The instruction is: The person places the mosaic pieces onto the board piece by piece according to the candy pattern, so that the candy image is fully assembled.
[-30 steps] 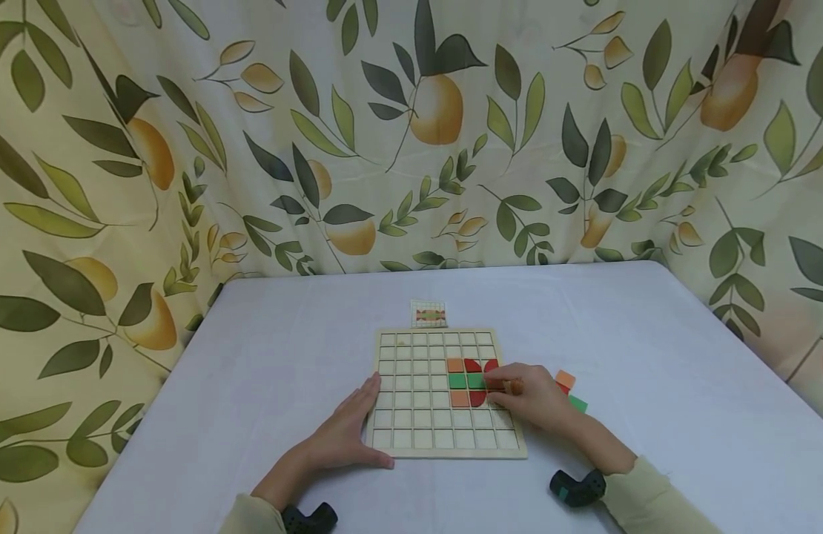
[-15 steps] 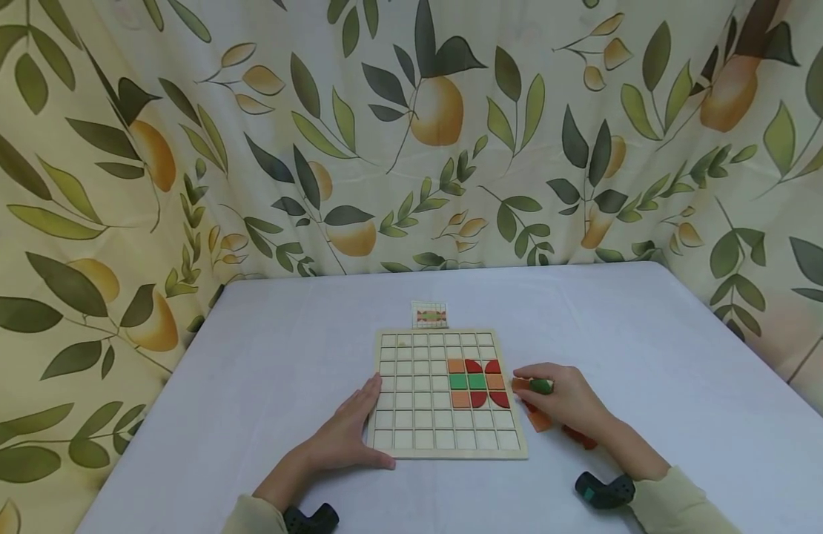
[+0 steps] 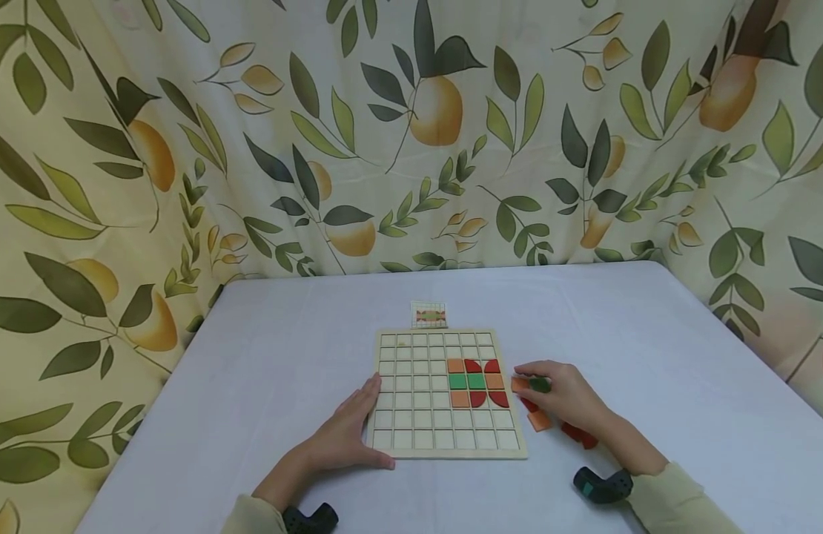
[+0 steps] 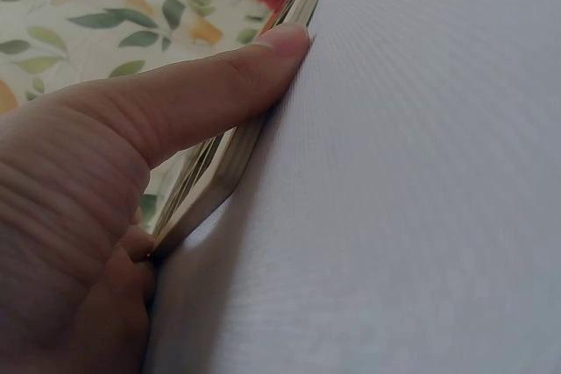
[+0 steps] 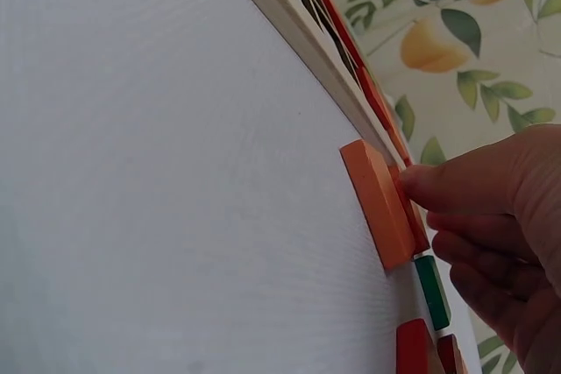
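A wooden grid board (image 3: pixel 403 443) lies on the table with orange squares, green squares (image 3: pixel 457 381) and red rounded tiles (image 3: pixel 478 399) set in its right-hand cells. My left hand (image 3: pixel 341 434) rests along the board's left side; its thumb lies on the near edge, as the left wrist view shows. To the right of the board, my right hand (image 3: pixel 563 393) pinches an orange square tile (image 3: pixel 520 384) between thumb and index finger, low at the table. A green tile (image 3: pixel 540 385) shows under that hand. The right wrist view has the thumb (image 5: pixel 429 183) right at the tiles.
Beside the right hand lie another orange tile (image 3: pixel 539 421), a red tile (image 5: pixel 410 348) and several more, partly hidden by the hand. A small pattern card (image 3: pixel 429 314) stands behind the board. A leaf-and-fruit curtain (image 3: pixel 411 185) hangs behind the white-covered table (image 3: pixel 285 334).
The right hand left the board's right column, where an orange square and a red tile now show, and moved right to the loose tiles. The left hand stayed in place.
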Tool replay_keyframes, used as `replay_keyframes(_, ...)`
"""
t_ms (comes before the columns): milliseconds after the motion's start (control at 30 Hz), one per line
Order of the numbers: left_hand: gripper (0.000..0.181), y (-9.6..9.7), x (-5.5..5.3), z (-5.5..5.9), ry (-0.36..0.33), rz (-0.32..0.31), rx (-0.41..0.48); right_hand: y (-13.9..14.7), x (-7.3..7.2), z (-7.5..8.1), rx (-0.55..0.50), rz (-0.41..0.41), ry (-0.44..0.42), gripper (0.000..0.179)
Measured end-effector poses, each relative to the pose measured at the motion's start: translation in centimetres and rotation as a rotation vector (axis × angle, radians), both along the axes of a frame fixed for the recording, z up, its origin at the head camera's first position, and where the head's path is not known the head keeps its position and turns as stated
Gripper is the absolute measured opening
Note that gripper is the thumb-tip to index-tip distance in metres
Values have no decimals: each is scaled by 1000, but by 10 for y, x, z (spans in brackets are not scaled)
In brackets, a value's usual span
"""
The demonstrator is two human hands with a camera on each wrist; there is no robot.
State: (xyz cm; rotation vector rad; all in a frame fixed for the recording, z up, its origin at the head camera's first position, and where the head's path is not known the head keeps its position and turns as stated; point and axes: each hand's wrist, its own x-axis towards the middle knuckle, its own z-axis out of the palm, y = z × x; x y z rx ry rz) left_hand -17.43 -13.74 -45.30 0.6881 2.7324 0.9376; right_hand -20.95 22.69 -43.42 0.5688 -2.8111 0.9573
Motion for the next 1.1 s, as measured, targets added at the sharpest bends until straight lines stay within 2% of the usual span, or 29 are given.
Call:
replay_keyframes(167, 129, 0, 1, -1, -4, 10, -3, -2, -5, -1, 26, 13, -47, 36)
replay_keyframes(433, 130, 0, 1, -1, -14, 6, 0, -5, -6, 6, 16, -42, -202, 37)
replay_keyframes(833, 131, 0, -1, -2, -16, -1, -9, -2, -8, 4, 32, -30, -168, 36)
replay_keyframes(1100, 132, 1, -3, -3, -15, 6, -16, -1, -9, 8, 28, -32, -188, 37)
